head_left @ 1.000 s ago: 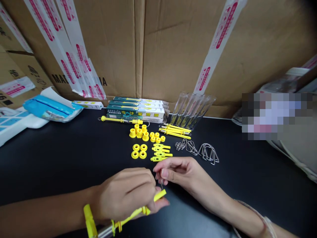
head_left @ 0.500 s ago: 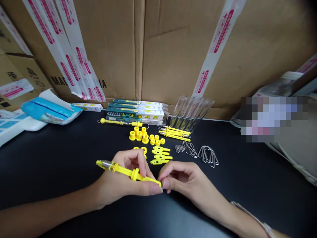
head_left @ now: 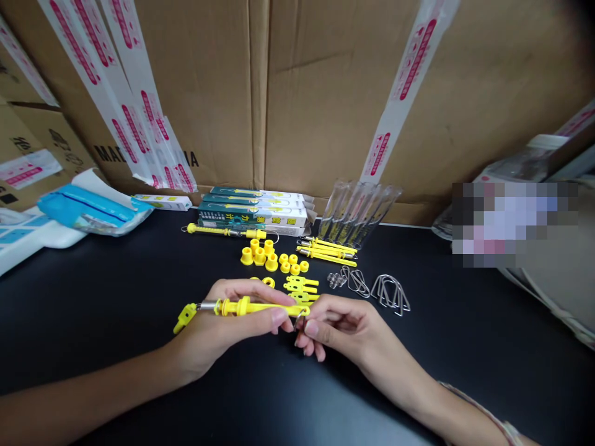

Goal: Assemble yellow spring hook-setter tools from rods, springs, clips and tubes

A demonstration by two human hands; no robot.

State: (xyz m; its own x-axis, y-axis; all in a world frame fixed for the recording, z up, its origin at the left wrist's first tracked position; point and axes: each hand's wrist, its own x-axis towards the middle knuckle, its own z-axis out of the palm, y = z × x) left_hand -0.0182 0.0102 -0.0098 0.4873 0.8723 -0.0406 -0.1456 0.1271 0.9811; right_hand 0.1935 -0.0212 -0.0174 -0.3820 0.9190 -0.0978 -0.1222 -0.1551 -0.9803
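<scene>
My left hand [head_left: 232, 319] is closed round a yellow rod [head_left: 267, 307] with a metal spring part and a loose-hanging yellow end piece [head_left: 185, 318] at its left. A small metal ring or hook [head_left: 300, 318] passes through the hole at the rod's right tip. The fingers of my right hand [head_left: 339, 325] pinch that metal piece. Behind my hands lie flat yellow pieces [head_left: 300, 285], yellow caps [head_left: 259, 256], small yellow rings [head_left: 294, 269] and more yellow rods with springs [head_left: 328, 251].
Metal hooks [head_left: 390, 293] and small metal rings [head_left: 336, 280] lie to the right. Printed boxes [head_left: 253, 215] and clear tubes [head_left: 357, 214] stand at the back before a cardboard wall [head_left: 307, 93]. A blue packet [head_left: 93, 207] is at left, a plastic bottle [head_left: 520, 162] at right.
The rod in my left hand has turned nearly level, its right tip higher. Its left end piece now hangs down. The metal piece at the right tip has come into view between my hands.
</scene>
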